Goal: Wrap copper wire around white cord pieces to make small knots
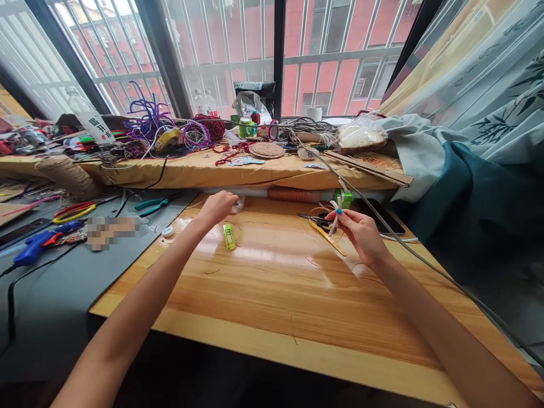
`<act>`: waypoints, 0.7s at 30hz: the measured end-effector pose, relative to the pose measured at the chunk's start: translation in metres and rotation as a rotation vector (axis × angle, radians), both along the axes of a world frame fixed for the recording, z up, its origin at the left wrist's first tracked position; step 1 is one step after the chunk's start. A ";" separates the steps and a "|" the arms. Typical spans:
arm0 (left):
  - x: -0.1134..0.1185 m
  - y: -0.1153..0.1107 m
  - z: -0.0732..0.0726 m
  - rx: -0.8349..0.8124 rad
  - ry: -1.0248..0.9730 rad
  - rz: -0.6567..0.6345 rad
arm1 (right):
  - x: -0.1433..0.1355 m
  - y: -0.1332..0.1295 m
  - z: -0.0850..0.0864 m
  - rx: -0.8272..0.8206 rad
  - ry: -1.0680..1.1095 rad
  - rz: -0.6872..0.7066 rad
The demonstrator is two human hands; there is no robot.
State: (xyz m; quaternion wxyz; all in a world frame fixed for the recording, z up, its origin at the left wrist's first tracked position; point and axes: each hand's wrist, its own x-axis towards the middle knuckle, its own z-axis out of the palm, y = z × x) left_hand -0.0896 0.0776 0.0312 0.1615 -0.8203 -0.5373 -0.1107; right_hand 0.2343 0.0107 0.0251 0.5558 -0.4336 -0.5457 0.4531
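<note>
Pale strips (334,204): they are in the right hand (366,237), above the far right part of the wooden board (255,294).
Right fingers: the thumb and the forefinger are pressed together and pinch the strips; a small blue spot shows at the tips.
Left hand (217,208): it is over the far left part of the board, with the fingers bent close together around a small clear thing (238,205), which is blurred, so I cannot tell what it is.
Below the strips: scissors (325,221) with dark handles and a yellow stick (329,239) lie near each other.
Behind the right hand: a green box (344,198) and a flat black device (385,218).
Between the hands: a yellow-green lighter (229,237) lies on the board, nearer to the left hand.
Far edge: a tube wound with reddish thread (293,194).
Left side: a round white thing (168,232), teal pliers (151,207) and a blue glue gun (37,247).
Ledge (191,174): it carries purple coils (147,110) and a round woven mat (267,150), before a barred window.
</note>
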 end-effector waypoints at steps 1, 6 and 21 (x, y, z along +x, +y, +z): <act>-0.006 -0.003 0.002 0.015 0.001 0.037 | -0.001 -0.001 0.000 -0.010 -0.009 0.002; 0.036 -0.024 -0.006 0.056 -0.167 0.003 | -0.004 -0.003 0.000 -0.029 -0.055 0.015; 0.010 -0.060 0.003 0.072 -0.112 -0.003 | -0.007 -0.004 -0.002 -0.044 -0.043 0.032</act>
